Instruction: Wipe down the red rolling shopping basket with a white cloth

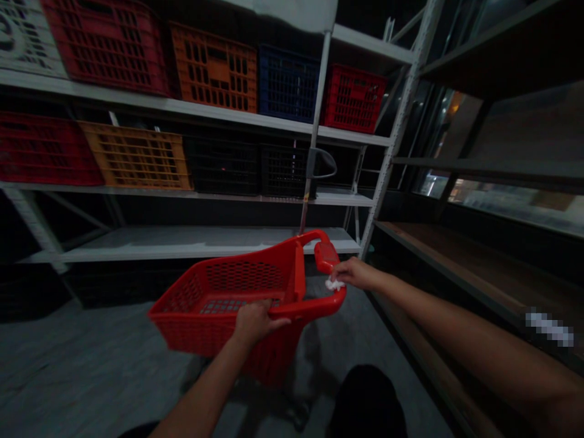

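Observation:
A red plastic shopping cart stands in front of me, its basket pointing left. My left hand grips the near side rim, with the fingers over the inner edge and the thumb stretched along the outside. At the cart's handle, my right hand pinches a crumpled white wipe against the red bar. Whether it is paper or cloth I cannot tell. Just beyond that hand sits a red block-shaped piece on the handle. The cart's basket shows only its perforated walls and floor.
Behind the cart runs a white metal rack with red, orange, blue and black plastic crates. A pole with a grey handle stands before it. Dark wooden shelves line the right side. My dark-clothed knee shows below.

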`<state>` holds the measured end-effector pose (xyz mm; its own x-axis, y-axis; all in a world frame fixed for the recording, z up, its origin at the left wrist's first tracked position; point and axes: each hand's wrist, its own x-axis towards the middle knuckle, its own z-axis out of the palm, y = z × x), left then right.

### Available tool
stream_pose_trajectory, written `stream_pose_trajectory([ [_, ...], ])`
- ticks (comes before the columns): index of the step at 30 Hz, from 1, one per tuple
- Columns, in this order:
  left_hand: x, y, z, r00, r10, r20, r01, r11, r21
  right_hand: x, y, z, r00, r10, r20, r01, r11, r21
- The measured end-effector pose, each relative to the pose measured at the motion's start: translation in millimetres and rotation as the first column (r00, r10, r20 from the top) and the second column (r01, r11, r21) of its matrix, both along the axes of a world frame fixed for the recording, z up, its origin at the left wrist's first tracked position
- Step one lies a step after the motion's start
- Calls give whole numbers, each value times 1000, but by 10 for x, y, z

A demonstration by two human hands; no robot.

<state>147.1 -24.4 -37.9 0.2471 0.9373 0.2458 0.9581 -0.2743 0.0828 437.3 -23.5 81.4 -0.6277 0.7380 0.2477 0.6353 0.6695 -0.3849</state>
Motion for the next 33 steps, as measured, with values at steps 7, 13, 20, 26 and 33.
stream_pose_trajectory([
  [7, -85, 31, -33, 1000, -13, -20, 14, 999, 42, -117, -631, -481, 923, -15, -385, 105, 971, 215],
  [13, -179, 106, -5, 997, -64, -49, 67, 997, 44, -114, -335, -910, 664, -241, -707, 528, 822, 216],
  [20, -248, 100, 51, 999, -35, -13, 35, 999, -13, -655, -206, -1169, 78, -386, -919, 620, 741, -259],
  [26, -349, 138, 55, 988, -146, 42, 146, 989, 3, -1194, -711, -1353, -26, -298, -954, 601, 758, -252],
  [33, -572, 245, -53, 959, -265, 97, 261, 964, 52, -710, -174, -1031, 205, -339, -918, 647, 751, -133],
])
